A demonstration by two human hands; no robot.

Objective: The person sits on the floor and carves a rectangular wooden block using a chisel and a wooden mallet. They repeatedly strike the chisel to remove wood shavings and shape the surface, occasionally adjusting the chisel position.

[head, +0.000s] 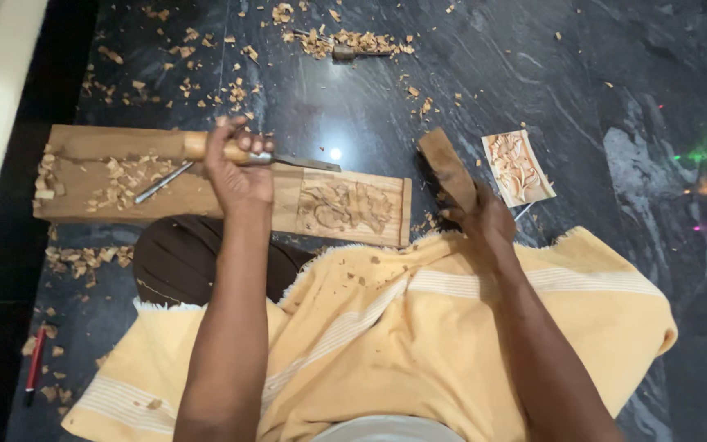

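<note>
Carving is under way: the left hand (237,168) is wrapped around the wooden handle of a chisel (267,157), blade tip resting at the top edge of the carved panel (345,206) on the long plank (124,176). The right hand (484,217) grips a wooden mallet (448,169), raised just beside the panel's right end. By my reading, the next move needs a clean mallet blow on the handle end, blade held steady. Around them: 1 loose metal tool (163,182) among shavings on the plank, a small carved sample (517,168), a spare chisel (345,51), a red pen (35,360). Nothing blocks the swing.
</note>
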